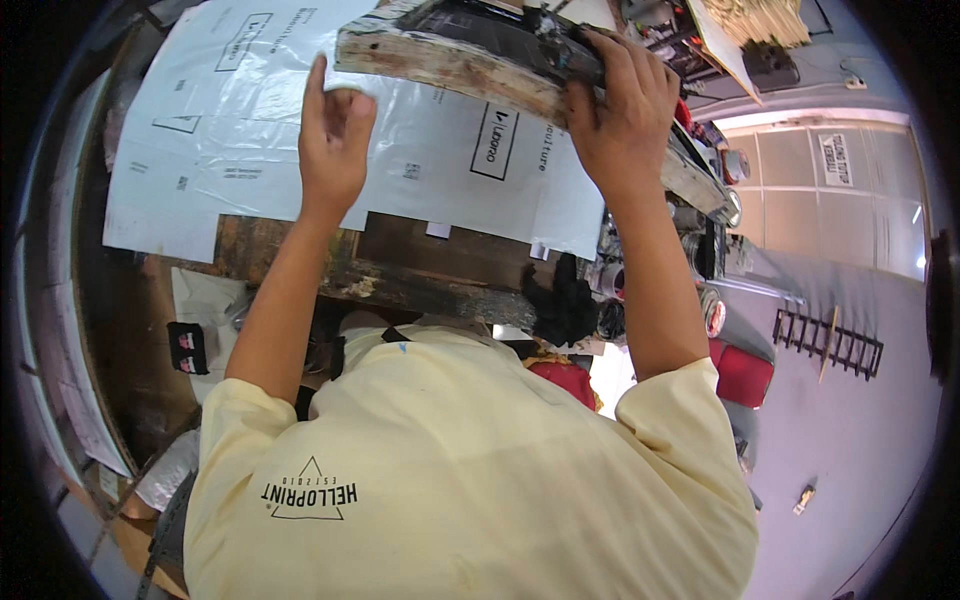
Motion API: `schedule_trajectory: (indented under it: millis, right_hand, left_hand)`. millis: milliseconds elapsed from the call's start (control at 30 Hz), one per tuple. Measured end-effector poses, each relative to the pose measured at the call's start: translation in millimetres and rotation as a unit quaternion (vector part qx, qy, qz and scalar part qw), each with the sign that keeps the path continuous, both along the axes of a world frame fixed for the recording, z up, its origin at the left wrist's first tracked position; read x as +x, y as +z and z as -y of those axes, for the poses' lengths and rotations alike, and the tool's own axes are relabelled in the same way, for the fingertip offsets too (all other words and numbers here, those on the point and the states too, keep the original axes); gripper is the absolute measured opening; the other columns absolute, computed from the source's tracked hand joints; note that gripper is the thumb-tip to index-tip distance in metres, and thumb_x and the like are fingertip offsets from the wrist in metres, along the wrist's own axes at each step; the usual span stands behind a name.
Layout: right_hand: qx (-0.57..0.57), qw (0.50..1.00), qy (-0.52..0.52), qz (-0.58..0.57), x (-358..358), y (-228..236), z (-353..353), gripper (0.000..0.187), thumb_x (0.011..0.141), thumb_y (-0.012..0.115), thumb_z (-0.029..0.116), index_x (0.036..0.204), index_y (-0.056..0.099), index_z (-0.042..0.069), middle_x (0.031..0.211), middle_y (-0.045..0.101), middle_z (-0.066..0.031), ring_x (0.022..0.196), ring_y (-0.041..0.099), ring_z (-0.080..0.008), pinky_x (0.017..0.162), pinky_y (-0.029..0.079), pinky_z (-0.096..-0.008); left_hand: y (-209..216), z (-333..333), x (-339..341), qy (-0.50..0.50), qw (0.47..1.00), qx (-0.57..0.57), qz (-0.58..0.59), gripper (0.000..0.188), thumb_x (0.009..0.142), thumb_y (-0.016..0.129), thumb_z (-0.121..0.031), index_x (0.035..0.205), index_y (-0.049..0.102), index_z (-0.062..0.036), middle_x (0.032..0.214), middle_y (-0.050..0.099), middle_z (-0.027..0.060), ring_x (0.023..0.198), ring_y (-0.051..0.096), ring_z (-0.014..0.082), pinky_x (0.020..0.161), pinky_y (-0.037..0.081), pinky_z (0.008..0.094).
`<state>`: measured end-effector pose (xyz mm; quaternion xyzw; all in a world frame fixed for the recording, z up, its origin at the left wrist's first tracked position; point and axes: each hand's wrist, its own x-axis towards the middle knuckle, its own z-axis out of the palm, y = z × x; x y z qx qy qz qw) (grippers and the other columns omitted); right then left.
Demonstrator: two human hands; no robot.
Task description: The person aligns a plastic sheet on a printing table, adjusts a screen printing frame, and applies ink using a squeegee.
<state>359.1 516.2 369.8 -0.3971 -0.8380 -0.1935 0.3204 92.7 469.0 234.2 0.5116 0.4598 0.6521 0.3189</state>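
A heavy wooden frame (450, 75) with pale, stained sides and a dark, smeared inner area stands tilted at the far side of the table. My right hand (632, 110) grips its right part, thumb against the near wooden side and fingers over the top. Some dark, lumpy thing near those fingers is too unclear to name. My left hand (337, 145) is raised just left of the frame, apart from it, index finger stretched out and the others partly bent; it holds nothing. Beneath both hands lies a large glossy white plastic sheet (250, 180) with dark print.
The stained wooden table (430, 250) shows along the sheet's near edge. A black cloth (562, 300) hangs at that edge. Several jars and cans, one of them an open can (712, 312), crowd the right side. A red seat (742, 375) stands beyond, and a black rack (828, 342) is farther right.
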Motion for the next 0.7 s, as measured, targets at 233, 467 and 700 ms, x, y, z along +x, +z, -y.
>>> schedule_trajectory:
  millis: [233, 467, 700]
  right_hand:
    - [0.013, 1.000, 0.019, 0.002, 5.8, -7.8, -1.4, 0.049, 0.075, 0.073, 0.011, 0.123, 0.063, 0.009, 0.116, 0.066, -0.0111, 0.110, 0.059, -0.0316, 0.097, 0.039, -0.0437]
    - [-0.205, 0.957, 0.028, -0.204, 4.9, -41.1, 31.6, 0.055, 0.073, 0.071, -0.001, 0.127, 0.066, 0.009, 0.125, 0.066, -0.0125, 0.121, 0.058, -0.0329, 0.105, 0.043, -0.0438]
    - [-0.345, 0.929, 0.120, -0.058, 32.5, -99.6, -12.5, 0.066, 0.068, 0.073, -0.009, 0.131, 0.066, 0.009, 0.131, 0.066, -0.0110, 0.127, 0.058, -0.0310, 0.108, 0.044, -0.0451]
  left_hand:
    - [-4.9, 15.3, 7.1, -0.091, 0.987, -0.045, 0.128, 0.079, 0.092, 0.078, -0.018, 0.153, 0.033, 0.0054, 0.104, 0.066, 0.0077, 0.095, 0.063, 0.0119, 0.085, 0.052, 0.0272]
    - [40.4, 14.6, -10.7, -0.107, 0.972, -0.210, -0.007, 0.073, 0.071, 0.095, -0.023, 0.130, 0.060, 0.0034, 0.110, 0.072, 0.0093, 0.099, 0.068, 0.0161, 0.090, 0.054, 0.0300]
    - [-36.9, 61.0, -19.3, -0.050, 0.920, -0.357, -0.155, 0.103, 0.060, 0.098, -0.025, 0.148, 0.050, -0.0028, 0.113, 0.073, 0.0116, 0.104, 0.069, 0.0182, 0.095, 0.052, 0.0338]
